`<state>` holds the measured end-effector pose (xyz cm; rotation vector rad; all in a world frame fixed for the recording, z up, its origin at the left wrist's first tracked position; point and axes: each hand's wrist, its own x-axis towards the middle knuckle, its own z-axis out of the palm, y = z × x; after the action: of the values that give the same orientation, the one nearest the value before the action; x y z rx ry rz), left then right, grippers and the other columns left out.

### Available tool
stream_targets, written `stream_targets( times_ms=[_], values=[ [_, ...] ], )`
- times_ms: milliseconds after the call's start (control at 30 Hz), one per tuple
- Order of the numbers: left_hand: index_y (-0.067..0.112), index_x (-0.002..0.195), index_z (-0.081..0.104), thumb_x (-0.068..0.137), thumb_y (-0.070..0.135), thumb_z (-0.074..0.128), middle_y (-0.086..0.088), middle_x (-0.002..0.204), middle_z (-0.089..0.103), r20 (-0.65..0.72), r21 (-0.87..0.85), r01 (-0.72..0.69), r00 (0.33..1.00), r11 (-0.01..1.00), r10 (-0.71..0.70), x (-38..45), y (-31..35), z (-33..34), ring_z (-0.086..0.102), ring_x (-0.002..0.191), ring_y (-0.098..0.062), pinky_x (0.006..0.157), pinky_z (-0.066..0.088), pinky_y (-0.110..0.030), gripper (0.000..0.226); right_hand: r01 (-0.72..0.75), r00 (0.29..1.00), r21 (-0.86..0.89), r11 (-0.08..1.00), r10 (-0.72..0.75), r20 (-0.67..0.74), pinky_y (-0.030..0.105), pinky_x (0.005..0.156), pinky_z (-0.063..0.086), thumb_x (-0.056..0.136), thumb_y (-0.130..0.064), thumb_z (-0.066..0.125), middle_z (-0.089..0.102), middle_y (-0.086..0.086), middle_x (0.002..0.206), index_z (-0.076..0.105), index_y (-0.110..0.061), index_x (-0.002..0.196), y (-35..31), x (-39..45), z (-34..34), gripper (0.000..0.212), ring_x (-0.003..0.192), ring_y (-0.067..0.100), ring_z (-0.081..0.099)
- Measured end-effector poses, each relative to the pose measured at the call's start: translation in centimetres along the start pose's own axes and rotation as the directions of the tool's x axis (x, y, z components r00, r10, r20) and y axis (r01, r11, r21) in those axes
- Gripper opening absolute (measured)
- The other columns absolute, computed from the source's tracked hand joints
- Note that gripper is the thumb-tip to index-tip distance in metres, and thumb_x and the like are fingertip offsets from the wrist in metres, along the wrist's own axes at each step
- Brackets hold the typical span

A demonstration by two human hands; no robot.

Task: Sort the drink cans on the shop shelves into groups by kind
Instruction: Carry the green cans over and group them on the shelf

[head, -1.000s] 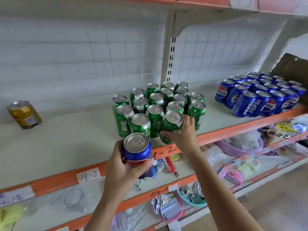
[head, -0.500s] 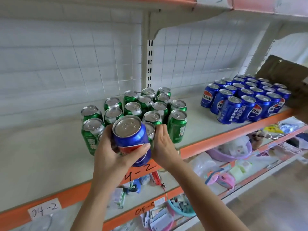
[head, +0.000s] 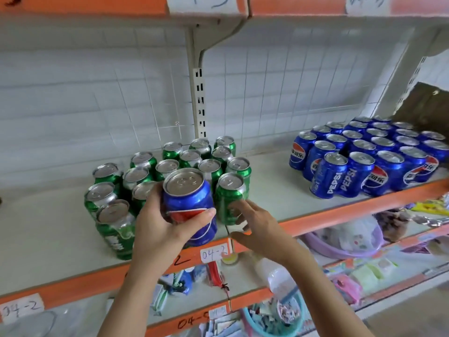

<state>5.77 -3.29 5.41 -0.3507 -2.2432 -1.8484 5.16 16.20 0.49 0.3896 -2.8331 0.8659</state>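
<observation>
I hold the blue Pepsi can (head: 189, 203) gripped in my left hand (head: 160, 229), clear of the green cans (head: 170, 171) behind it, for transfer to the Pepsi group (head: 369, 156) far right, while my right hand (head: 257, 227), fingers spread, steadies the nearest green can (head: 230, 193).

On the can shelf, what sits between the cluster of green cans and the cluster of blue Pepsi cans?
In the head view, nothing: a bare stretch of pale shelf separates the green aluminium cans from the blue Pepsi cans at right.
</observation>
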Motion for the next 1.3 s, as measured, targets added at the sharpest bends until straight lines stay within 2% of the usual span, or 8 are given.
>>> stream_targets(
  times_ms=[100,233,400,567,700,1000,1167,1300],
  values=[
    [0.030,0.103,0.058,0.041,0.051,0.080,0.018,0.097,0.069,0.070,-0.003,-0.031,0.997,1.000,0.031,0.4,0.4,4.5,0.065,0.088,-0.002,0.081,0.050,-0.027,0.069,0.008,0.992,0.230,0.973,0.022,-0.125,0.021,0.080,0.050,0.082,-0.008,0.053,0.057,-0.001,0.110,0.050,-0.014,0.123,1.5,-2.1,-3.4,0.041,0.096,0.010,0.059],
    [0.038,0.098,0.054,0.044,0.047,0.080,0.026,0.094,0.066,0.188,0.044,-0.090,0.979,0.995,0.080,0.9,0.4,11.7,0.062,0.085,0.006,0.072,0.048,-0.011,0.061,0.004,0.969,0.525,0.851,0.126,-0.213,0.021,0.084,0.050,0.074,-0.049,0.063,0.056,-0.011,0.119,0.045,-0.025,0.128,3.5,-4.3,-7.3,0.061,0.106,-0.001,0.055],
    [0.029,0.098,0.055,0.060,0.015,0.083,0.020,0.084,0.066,0.263,0.130,-0.143,0.959,0.981,0.105,1.4,-1.1,19.0,0.061,0.077,0.001,0.063,0.044,-0.009,0.049,-0.083,0.933,0.179,0.980,0.140,-0.332,0.026,0.089,0.045,0.057,-0.064,0.072,0.053,-0.006,0.113,0.046,-0.021,0.121,7.5,-4.2,-8.7,0.081,0.105,0.007,0.051],
    [0.024,0.112,0.052,0.063,0.021,0.079,0.011,0.099,0.064,0.288,0.305,-0.116,0.957,0.945,0.025,2.9,-2.7,20.6,0.062,0.092,-0.013,0.077,0.050,-0.028,0.056,-0.148,0.944,0.120,0.982,0.177,-0.279,0.036,0.083,0.048,0.061,-0.045,0.081,0.061,-0.002,0.107,0.051,-0.017,0.111,10.2,-1.8,-9.5,0.065,0.095,0.017,0.058],
    [0.021,0.123,0.051,0.080,0.035,0.069,0.005,0.116,0.060,0.286,0.493,-0.239,0.953,0.836,0.103,3.7,-3.6,19.3,0.058,0.104,-0.013,0.084,0.050,-0.035,0.048,-0.224,0.962,0.005,0.975,0.222,-0.162,0.041,0.083,0.050,0.070,-0.044,0.074,0.057,0.006,0.113,0.042,-0.013,0.116,11.8,1.6,-10.1,0.064,0.100,0.026,0.058],
    [0.021,0.129,0.049,0.091,0.034,0.054,0.006,0.122,0.056,0.416,0.675,-0.381,0.904,0.632,0.099,3.0,-3.7,17.1,0.054,0.109,-0.011,0.089,0.045,-0.026,0.040,-0.251,0.965,-0.642,0.724,0.240,-0.106,0.039,0.101,0.030,0.084,-0.051,0.057,0.046,0.010,0.132,0.045,-0.008,0.128,13.9,6.8,-13.1,0.063,0.125,0.028,0.040],
    [0.023,0.130,0.049,0.093,0.038,0.048,0.009,0.125,0.051,0.514,0.681,-0.490,0.849,0.544,0.122,2.4,-3.9,16.0,0.052,0.111,-0.011,0.088,0.046,-0.029,0.040,-0.263,0.964,-0.702,0.662,0.215,-0.158,0.038,0.099,0.030,0.088,-0.023,0.055,0.042,0.009,0.133,0.049,-0.012,0.125,13.8,6.5,-13.6,0.040,0.125,0.026,0.035],
    [0.024,0.111,0.062,0.083,0.044,0.057,0.012,0.102,0.059,0.518,0.703,-0.530,0.838,0.473,0.169,1.0,-4.2,13.9,0.056,0.097,-0.007,0.073,0.045,-0.016,0.035,-0.123,0.967,-0.386,0.914,0.023,-0.255,0.036,0.083,0.043,0.089,-0.015,0.054,0.050,0.009,0.125,0.054,-0.007,0.122,12.6,3.3,-12.0,0.033,0.116,0.029,0.045]
  ],
)
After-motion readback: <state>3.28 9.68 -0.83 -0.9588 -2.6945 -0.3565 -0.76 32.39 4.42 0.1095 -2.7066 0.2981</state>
